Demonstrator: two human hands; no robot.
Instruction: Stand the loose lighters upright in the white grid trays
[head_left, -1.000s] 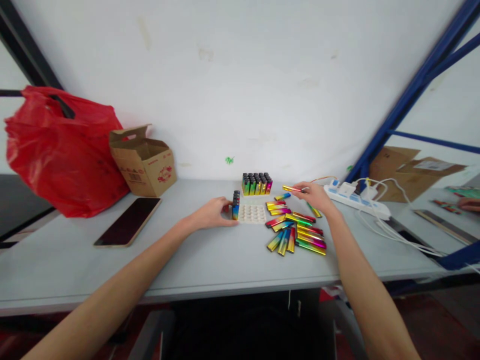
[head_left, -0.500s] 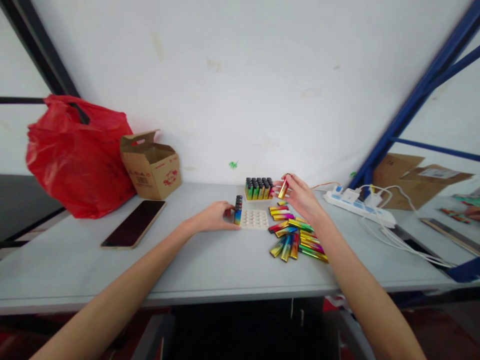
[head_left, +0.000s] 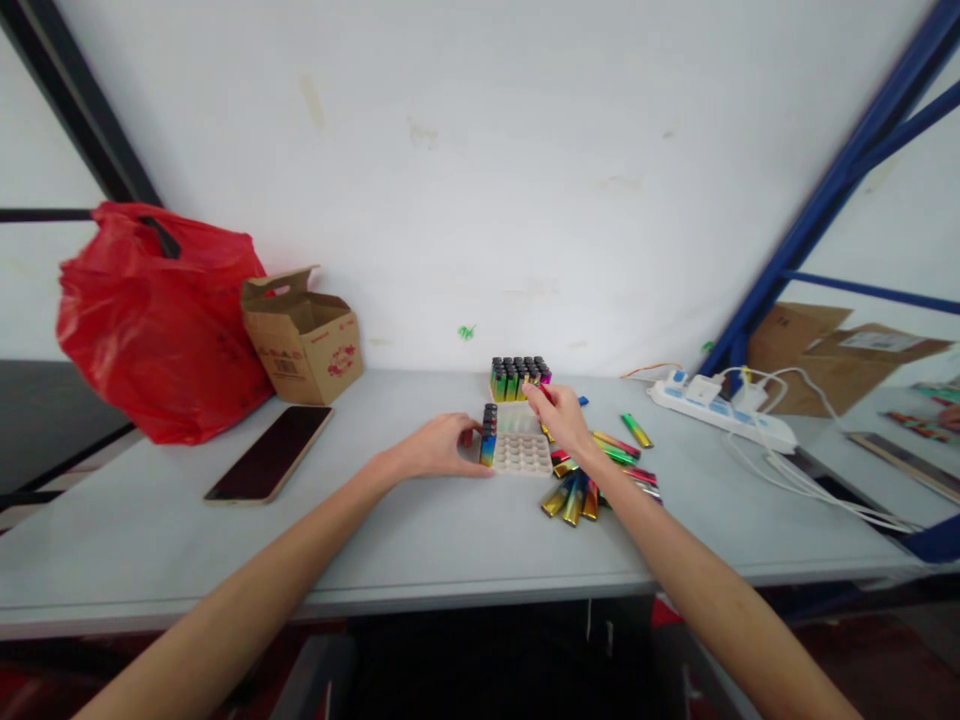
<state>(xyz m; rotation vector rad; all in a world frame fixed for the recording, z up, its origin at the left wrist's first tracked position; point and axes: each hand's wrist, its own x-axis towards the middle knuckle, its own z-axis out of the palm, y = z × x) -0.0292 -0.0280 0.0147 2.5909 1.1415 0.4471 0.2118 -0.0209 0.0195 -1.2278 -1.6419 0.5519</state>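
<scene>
My left hand (head_left: 442,446) curls around the left end of a white tray (head_left: 525,456) with rows of round sockets, thumb along its near side. A column of lighters (head_left: 488,440), black-topped with blue bodies, stands upright in the tray's left sockets beside my fingers. Above the tray's right part, my right hand (head_left: 561,415) pinches a lighter (head_left: 545,393); a red part shows at the fingertips and the rest is hidden. Loose metallic lighters (head_left: 576,495) in several colours lie right of the tray, partly beneath my right forearm.
Behind the tray stands a full block of upright lighters (head_left: 511,380). A single green-gold lighter (head_left: 637,430) lies farther right, near a white power strip (head_left: 720,417) with cables. On the left are a phone (head_left: 270,455), an open cardboard box (head_left: 304,340) and a red plastic bag (head_left: 165,320).
My right hand has moved left and down with the lighter, towards the tray. The tray and my left hand have shifted slightly right and nearer. Some loose lighters have shifted.
</scene>
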